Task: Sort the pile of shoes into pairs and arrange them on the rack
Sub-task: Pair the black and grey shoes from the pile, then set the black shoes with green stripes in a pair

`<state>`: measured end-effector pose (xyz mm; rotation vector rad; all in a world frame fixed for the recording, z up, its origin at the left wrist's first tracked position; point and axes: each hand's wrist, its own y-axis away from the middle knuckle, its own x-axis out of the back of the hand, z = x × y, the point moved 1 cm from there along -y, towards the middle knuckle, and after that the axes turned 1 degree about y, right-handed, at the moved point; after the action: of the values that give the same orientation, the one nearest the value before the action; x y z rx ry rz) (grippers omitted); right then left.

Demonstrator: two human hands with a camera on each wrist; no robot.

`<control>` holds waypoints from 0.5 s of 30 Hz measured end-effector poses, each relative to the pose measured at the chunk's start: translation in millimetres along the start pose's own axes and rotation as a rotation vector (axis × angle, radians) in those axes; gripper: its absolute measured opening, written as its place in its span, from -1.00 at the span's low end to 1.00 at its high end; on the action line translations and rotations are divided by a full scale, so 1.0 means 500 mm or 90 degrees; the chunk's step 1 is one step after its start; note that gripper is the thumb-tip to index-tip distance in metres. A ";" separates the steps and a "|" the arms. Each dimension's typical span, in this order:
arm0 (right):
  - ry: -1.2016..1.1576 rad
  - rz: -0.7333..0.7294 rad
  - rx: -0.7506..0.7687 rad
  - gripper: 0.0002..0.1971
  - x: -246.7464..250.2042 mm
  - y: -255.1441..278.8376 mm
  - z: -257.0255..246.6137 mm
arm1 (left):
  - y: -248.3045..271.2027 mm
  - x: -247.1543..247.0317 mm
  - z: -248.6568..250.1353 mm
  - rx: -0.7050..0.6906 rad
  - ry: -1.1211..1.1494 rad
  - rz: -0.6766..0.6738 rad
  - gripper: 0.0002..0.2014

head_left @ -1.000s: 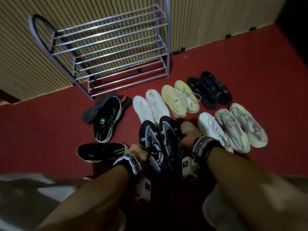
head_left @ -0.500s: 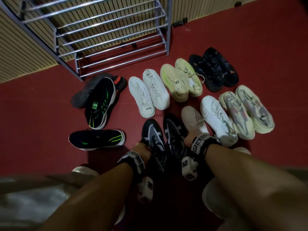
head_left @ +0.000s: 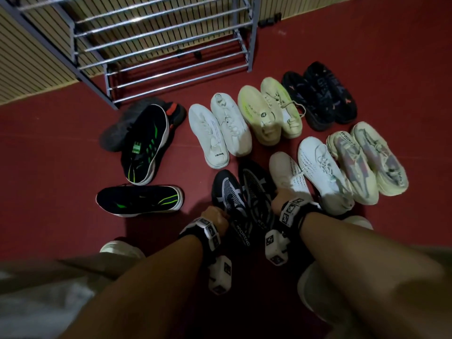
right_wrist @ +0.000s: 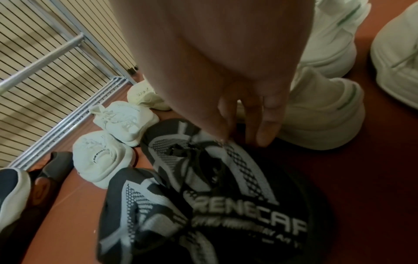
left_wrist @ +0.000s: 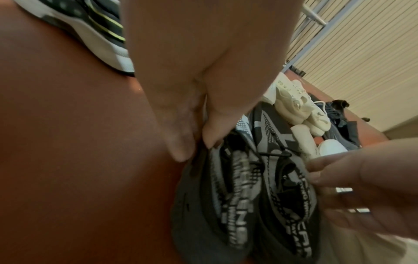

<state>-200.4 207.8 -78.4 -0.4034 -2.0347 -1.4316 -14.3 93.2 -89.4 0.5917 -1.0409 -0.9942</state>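
Metal rack (head_left: 159, 45) against the slatted wall; paired shoes on the red floor (head_left: 49, 155) before it. Nearest, the black-and-white pair (head_left: 242, 192): left hand (head_left: 216, 216) pinches one collar, right hand (head_left: 278, 201) fingers touch the other.

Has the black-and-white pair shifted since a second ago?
No. The black-and-white pair keeps its toes beside the white pair heels; only the camera moved.

Both hands (head_left: 247, 209) have drawn the black-and-white pair (head_left: 241, 192) nearer.
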 end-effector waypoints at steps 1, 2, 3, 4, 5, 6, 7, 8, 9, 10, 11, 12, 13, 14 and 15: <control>-0.003 0.001 -0.005 -0.59 0.000 -0.003 0.000 | 0.001 -0.002 0.000 -0.003 -0.008 -0.022 -0.73; -0.009 -0.002 -0.011 -0.59 0.002 -0.002 -0.002 | 0.002 -0.004 -0.002 -0.003 -0.008 -0.034 -0.74; -0.020 -0.004 -0.008 -0.60 0.003 -0.004 -0.003 | 0.003 -0.005 -0.004 0.004 0.003 -0.043 -0.75; -0.028 -0.008 -0.007 -0.60 0.005 -0.003 -0.007 | 0.004 -0.008 -0.006 0.008 0.019 -0.048 -0.79; -0.039 -0.010 -0.003 -0.60 0.006 -0.004 -0.012 | 0.004 -0.008 -0.005 0.015 0.033 -0.048 -0.85; -0.050 -0.015 -0.003 -0.60 0.007 -0.003 -0.017 | 0.007 -0.009 -0.004 0.018 0.045 -0.041 -0.91; -0.059 -0.014 0.004 -0.60 0.009 0.000 -0.024 | 0.011 -0.007 0.000 0.021 0.056 -0.033 -0.93; -0.069 -0.015 0.009 -0.61 0.013 0.004 -0.034 | 0.013 -0.003 0.002 0.022 0.068 -0.027 -0.92; -0.072 -0.010 0.020 -0.62 0.016 0.008 -0.043 | 0.015 0.003 0.008 0.021 0.079 -0.021 -0.90; -0.074 -0.008 0.028 -0.65 0.020 0.013 -0.055 | 0.017 0.011 0.014 0.016 0.086 -0.014 -0.89; -0.072 0.000 0.040 -0.67 0.024 0.016 -0.067 | 0.019 0.020 0.021 0.008 0.086 -0.011 -0.88; -0.072 0.006 0.049 -0.68 0.030 0.020 -0.081 | 0.016 0.030 0.025 -0.008 0.085 -0.004 -0.84; -0.077 0.014 0.059 -0.68 0.035 0.024 -0.096 | 0.016 0.044 0.029 -0.025 0.082 0.011 -0.76; -0.087 0.017 0.069 -0.67 0.037 0.028 -0.113 | 0.016 0.057 0.032 -0.036 0.083 0.025 -0.67; -0.091 0.028 0.087 -0.68 0.040 0.031 -0.133 | 0.020 0.076 0.035 -0.043 0.076 0.039 -0.63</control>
<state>-186.6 150.0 -39.0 -0.5025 -2.2077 -1.2606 -20.3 64.4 -57.9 0.5542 -0.9104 -0.9259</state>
